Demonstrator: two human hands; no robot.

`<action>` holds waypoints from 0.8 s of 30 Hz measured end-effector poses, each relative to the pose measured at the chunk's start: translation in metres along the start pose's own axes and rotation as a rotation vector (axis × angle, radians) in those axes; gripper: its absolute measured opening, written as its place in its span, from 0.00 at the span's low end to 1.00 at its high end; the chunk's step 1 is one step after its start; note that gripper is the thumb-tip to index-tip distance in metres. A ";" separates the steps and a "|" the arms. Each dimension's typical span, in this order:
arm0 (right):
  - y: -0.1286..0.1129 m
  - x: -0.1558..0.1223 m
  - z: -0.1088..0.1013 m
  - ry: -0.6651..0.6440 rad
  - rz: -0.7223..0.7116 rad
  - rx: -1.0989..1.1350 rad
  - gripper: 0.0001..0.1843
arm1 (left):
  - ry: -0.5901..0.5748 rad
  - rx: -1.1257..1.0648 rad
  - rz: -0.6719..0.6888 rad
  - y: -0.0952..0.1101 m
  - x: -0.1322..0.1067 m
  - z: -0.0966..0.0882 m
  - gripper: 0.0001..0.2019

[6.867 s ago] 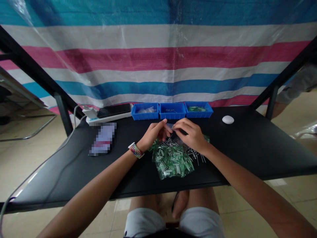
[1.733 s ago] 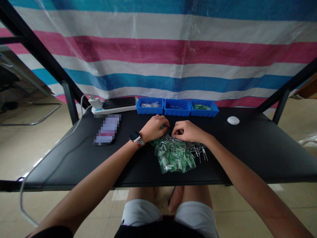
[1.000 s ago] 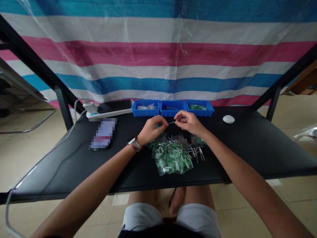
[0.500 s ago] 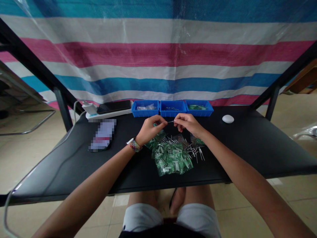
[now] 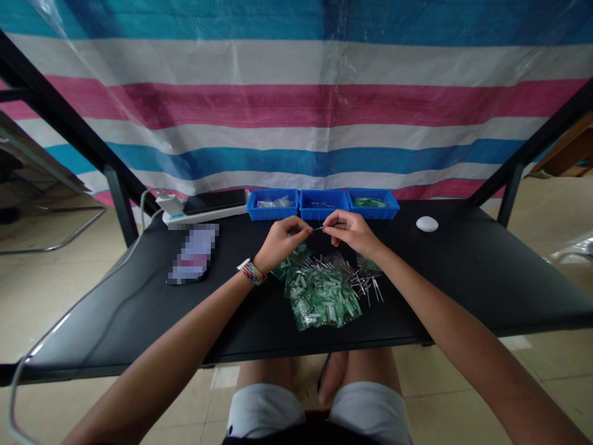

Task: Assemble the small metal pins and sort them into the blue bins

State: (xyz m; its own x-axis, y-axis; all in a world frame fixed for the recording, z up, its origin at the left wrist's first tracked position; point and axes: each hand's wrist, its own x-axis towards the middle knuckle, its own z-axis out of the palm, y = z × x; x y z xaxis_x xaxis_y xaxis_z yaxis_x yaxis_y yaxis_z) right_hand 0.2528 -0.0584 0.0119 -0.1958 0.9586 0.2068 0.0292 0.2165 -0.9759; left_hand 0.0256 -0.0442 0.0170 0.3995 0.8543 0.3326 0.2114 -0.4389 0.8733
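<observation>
Between my two hands a thin metal pin (image 5: 317, 229) is held level, just in front of the blue bins. My left hand (image 5: 286, 238) pinches its left end, fingers closed. The right end sits in the closed fingertips of my right hand (image 5: 346, 230). Below the hands lies a pile of small clear bags with green and white contents (image 5: 324, 300). Loose metal pins (image 5: 368, 284) are scattered at the pile's right side. The pin's exact kind is too small to make out.
Three blue bins stand along the back: the left bin (image 5: 272, 214) holds clear bags, the middle bin (image 5: 323, 214) some pins, the right bin (image 5: 374, 213) green bags. A white mouse (image 5: 427, 224) lies right. A power strip (image 5: 208, 217) and a blurred-out phone (image 5: 193, 253) lie left.
My right hand has shifted very slightly left, and its fingers have moved a little on the pin. My left hand stays nearly still.
</observation>
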 end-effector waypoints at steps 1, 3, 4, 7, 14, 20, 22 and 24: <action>0.000 0.000 0.000 0.003 0.018 0.013 0.17 | 0.014 0.000 0.004 0.000 0.000 0.001 0.11; -0.002 -0.001 -0.001 0.009 0.064 0.049 0.18 | 0.031 0.002 0.014 -0.001 0.000 0.002 0.10; -0.003 -0.001 -0.002 0.012 0.090 0.069 0.19 | 0.038 0.003 0.020 -0.002 0.000 0.002 0.09; -0.005 -0.002 -0.002 0.038 0.161 0.122 0.19 | 0.053 0.007 0.046 -0.002 0.001 0.003 0.08; -0.002 -0.003 0.003 0.038 0.202 0.165 0.20 | 0.063 0.006 0.075 -0.006 0.001 0.003 0.06; 0.001 -0.001 0.000 0.097 0.118 0.162 0.20 | 0.062 -0.055 0.105 -0.009 0.000 0.005 0.13; 0.001 0.003 -0.006 0.218 0.011 0.091 0.18 | 0.067 -0.068 0.118 -0.008 0.000 0.005 0.18; 0.002 0.010 -0.015 0.389 -0.131 -0.024 0.15 | 0.071 -0.030 0.118 -0.006 -0.001 0.005 0.16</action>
State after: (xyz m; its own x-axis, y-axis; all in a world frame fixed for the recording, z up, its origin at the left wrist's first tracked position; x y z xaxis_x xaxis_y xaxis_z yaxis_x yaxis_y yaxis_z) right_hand 0.2653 -0.0453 0.0131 0.1856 0.9203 0.3444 0.0523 0.3408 -0.9387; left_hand 0.0281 -0.0437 0.0093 0.3555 0.8154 0.4569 0.1392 -0.5295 0.8368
